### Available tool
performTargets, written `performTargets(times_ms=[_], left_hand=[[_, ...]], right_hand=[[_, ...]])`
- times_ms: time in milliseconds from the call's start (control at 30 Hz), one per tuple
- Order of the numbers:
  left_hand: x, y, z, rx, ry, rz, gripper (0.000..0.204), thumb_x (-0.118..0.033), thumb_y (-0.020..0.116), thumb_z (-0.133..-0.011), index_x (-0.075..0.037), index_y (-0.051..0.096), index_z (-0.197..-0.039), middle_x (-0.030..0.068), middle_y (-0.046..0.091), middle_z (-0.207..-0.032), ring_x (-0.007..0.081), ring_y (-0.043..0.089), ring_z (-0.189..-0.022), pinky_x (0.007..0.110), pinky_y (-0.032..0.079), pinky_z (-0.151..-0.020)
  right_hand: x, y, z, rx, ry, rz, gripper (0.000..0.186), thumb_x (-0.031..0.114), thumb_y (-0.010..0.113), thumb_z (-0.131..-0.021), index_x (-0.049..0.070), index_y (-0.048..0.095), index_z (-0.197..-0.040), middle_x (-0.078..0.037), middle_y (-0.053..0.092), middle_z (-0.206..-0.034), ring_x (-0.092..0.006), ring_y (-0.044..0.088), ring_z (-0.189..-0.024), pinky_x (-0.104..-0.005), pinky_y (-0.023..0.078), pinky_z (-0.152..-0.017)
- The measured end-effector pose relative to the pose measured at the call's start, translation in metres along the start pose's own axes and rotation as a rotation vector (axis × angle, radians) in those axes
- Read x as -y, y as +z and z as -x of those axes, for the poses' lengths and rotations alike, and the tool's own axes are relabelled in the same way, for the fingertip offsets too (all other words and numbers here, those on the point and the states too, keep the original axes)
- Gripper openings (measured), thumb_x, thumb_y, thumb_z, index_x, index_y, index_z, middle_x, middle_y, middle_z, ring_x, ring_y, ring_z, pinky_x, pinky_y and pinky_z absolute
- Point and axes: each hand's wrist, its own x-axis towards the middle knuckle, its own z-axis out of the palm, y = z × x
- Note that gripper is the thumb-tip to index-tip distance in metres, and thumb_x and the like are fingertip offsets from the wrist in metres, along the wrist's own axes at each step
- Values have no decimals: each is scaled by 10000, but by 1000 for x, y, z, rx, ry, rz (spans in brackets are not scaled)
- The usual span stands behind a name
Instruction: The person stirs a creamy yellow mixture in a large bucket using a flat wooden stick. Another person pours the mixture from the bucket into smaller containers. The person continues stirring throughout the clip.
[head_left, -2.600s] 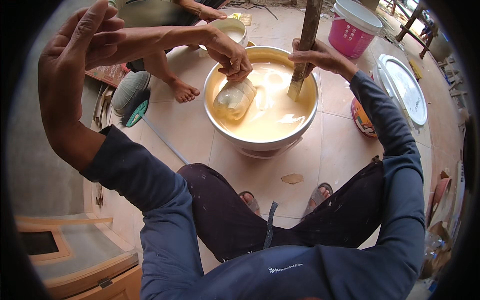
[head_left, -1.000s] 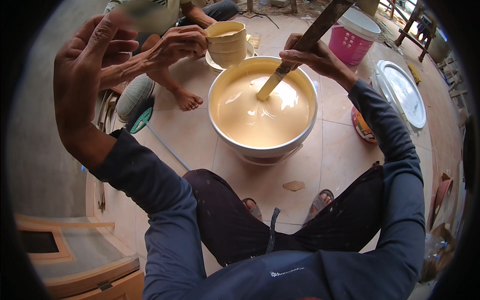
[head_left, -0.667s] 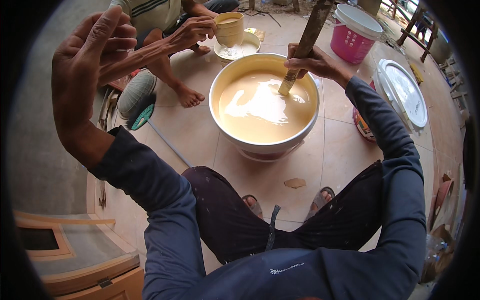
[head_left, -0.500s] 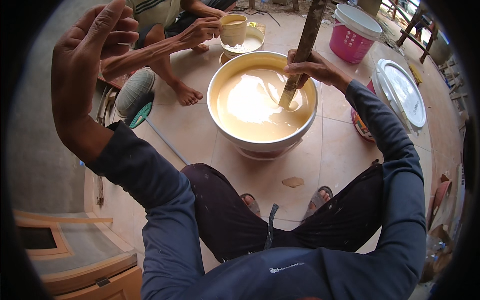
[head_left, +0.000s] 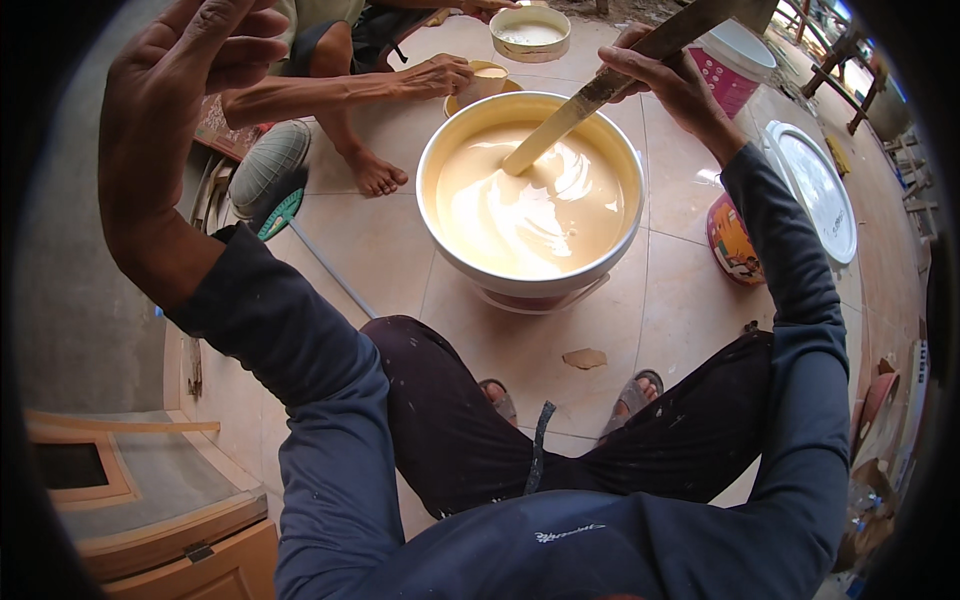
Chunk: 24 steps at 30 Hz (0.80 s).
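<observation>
Right hand [head_left: 668, 85] gripping wooden stir stick [head_left: 600, 90], its tip in cream paint bucket [head_left: 530, 200] below. Left hand [head_left: 180, 110] raised, loosely open, empty.

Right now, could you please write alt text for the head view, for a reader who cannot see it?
The person's right hand holds a flat wooden stick dipped in cream paint in a large white bucket on the tiled floor. Their left hand is raised, empty. Another person's hand holds a small cup beyond the bucket.

Stick [head_left: 590, 95] in my right grip [head_left: 665, 80] dips into bucket [head_left: 470, 130] below-left; lid [head_left: 815, 190] right of it; second person's hand [head_left: 435, 75] left, my left hand [head_left: 185, 100] farther left.
</observation>
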Motion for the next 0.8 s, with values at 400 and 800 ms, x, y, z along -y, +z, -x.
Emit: performTargets(times_ms=[400,800], left_hand=[[8,-7,-1,34,-31,21,378,-388,612,-1019,-53,719,-1155,92,754,-1044,161,737,-938,292,542,-888],[-43,46,25,-304,126,-105,295,-259,583,-1014,-19,693,-883,102,696,-752,178,674,-667,282,541,-702]], right_hand=[[-30,21,19,219,309,29,301,324,729,-910,64,582,-869,-44,608,-831,-132,674,-795,-306,628,-622],[-9,-29,5,-60,200,-238,286,304,749,-908,60,615,-973,-71,660,-842,-183,736,-790,-350,650,-654]])
